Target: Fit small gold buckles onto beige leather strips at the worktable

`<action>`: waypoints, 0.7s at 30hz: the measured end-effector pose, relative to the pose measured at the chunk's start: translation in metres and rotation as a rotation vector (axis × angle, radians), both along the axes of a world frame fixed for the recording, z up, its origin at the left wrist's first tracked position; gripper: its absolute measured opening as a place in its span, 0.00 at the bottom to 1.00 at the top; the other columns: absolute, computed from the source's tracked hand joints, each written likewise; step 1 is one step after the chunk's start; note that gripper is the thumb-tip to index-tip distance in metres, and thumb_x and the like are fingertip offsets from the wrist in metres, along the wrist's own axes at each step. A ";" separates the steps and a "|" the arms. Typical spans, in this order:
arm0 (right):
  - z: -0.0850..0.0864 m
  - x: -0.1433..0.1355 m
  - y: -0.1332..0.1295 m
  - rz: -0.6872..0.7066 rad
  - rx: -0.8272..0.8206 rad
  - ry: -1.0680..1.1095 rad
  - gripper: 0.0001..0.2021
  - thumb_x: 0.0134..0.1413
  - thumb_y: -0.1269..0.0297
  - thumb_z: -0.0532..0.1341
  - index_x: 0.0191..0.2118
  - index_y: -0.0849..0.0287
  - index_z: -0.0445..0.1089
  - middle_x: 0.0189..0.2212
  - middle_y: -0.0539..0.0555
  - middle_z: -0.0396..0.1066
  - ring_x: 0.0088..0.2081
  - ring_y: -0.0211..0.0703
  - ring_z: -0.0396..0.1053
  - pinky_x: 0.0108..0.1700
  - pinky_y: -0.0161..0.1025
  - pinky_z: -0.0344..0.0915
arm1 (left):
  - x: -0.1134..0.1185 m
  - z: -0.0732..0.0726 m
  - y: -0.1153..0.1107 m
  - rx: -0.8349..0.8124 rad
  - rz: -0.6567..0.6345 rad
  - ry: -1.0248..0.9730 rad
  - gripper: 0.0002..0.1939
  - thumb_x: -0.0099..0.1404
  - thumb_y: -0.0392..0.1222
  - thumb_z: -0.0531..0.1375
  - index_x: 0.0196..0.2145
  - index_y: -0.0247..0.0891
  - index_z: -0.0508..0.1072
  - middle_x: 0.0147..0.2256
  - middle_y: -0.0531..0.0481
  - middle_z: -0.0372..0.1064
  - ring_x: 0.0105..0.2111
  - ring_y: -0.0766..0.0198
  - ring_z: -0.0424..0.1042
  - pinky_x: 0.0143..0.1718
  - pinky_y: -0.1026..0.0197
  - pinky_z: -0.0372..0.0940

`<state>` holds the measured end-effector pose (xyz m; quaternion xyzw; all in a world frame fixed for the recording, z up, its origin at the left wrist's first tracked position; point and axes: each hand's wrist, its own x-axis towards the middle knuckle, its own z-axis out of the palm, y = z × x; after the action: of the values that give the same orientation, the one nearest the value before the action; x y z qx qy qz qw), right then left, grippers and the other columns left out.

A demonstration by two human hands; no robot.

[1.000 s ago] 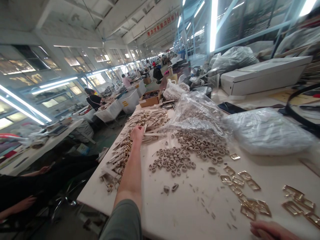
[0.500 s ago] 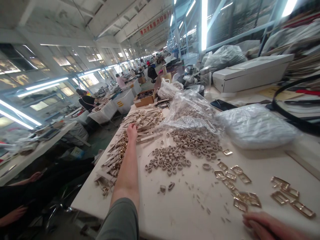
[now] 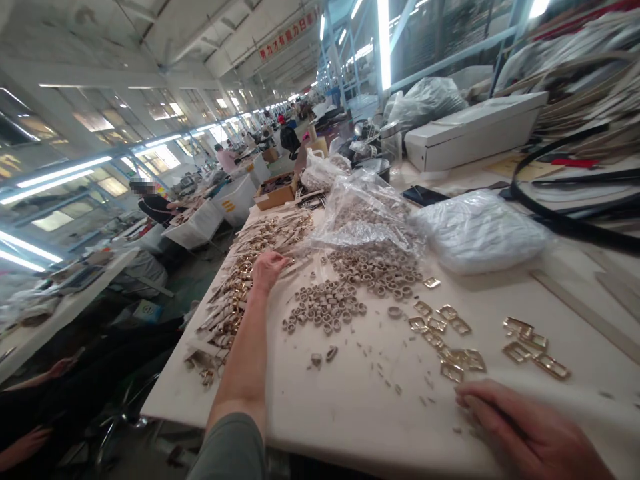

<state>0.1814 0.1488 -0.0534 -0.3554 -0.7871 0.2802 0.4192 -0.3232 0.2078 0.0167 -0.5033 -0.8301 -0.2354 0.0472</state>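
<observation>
**Hands on a table of straps and buckles**

Long factory hall, rows of tables under strip lights. On the pale table [image 3: 350, 407] the left hand [image 3: 267, 268] reaches far out, fingers loosely curled over the beige straps [image 3: 250, 267]; whether it grips one, I cannot tell. The right hand [image 3: 520, 430] lies flat, fingers spread, holding nothing, just beside the gold buckles [image 3: 450, 347]. Beige loops [image 3: 330, 307] lie between them.

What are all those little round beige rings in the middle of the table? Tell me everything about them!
The little rings are small beige loops, matte like leather or fabric. Dozens lie loose in a flat heap on the white table, spilling from a clear plastic bag. The left hand rests just beside them, apart; gold buckles lie nearby.
</observation>
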 end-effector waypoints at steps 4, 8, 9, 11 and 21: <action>0.015 -0.003 -0.004 0.013 -0.064 -0.054 0.07 0.57 0.61 0.61 0.38 0.50 0.77 0.33 0.52 0.81 0.32 0.50 0.79 0.37 0.42 0.77 | 0.017 0.004 -0.012 -0.248 -0.118 0.098 0.07 0.58 0.44 0.62 0.32 0.41 0.79 0.34 0.49 0.78 0.37 0.58 0.73 0.42 0.59 0.65; 0.019 -0.007 -0.012 0.068 -0.102 -0.037 0.09 0.62 0.64 0.58 0.37 0.56 0.76 0.32 0.53 0.80 0.32 0.43 0.77 0.36 0.37 0.71 | 0.026 0.008 -0.023 -0.253 0.005 0.149 0.08 0.57 0.44 0.61 0.32 0.42 0.80 0.33 0.48 0.78 0.34 0.55 0.74 0.37 0.57 0.67; 0.019 -0.008 -0.013 0.082 -0.103 -0.021 0.09 0.62 0.65 0.58 0.37 0.56 0.76 0.32 0.53 0.80 0.32 0.42 0.77 0.36 0.36 0.70 | 0.028 0.010 -0.026 -0.226 0.022 0.126 0.09 0.57 0.46 0.61 0.32 0.42 0.80 0.31 0.49 0.78 0.32 0.55 0.74 0.36 0.56 0.67; 0.020 -0.008 -0.014 0.089 -0.085 0.036 0.08 0.62 0.66 0.58 0.38 0.57 0.75 0.33 0.53 0.80 0.33 0.41 0.77 0.37 0.35 0.70 | 0.034 0.014 -0.032 -0.149 0.019 0.078 0.10 0.57 0.51 0.60 0.31 0.46 0.79 0.27 0.54 0.76 0.29 0.57 0.74 0.34 0.56 0.69; 0.048 0.072 0.039 -0.645 0.097 -0.522 0.11 0.62 0.64 0.61 0.48 0.60 0.74 0.46 0.60 0.75 0.48 0.51 0.70 0.49 0.43 0.62 | 0.150 0.027 -0.118 0.384 -0.494 0.030 0.09 0.60 0.53 0.62 0.38 0.57 0.79 0.37 0.58 0.80 0.36 0.56 0.79 0.46 0.55 0.72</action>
<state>0.2532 0.1877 -0.0054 -0.6228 -0.7274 -0.0023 0.2881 -0.1736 0.0899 0.0432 -0.6750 -0.6224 -0.3847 0.0949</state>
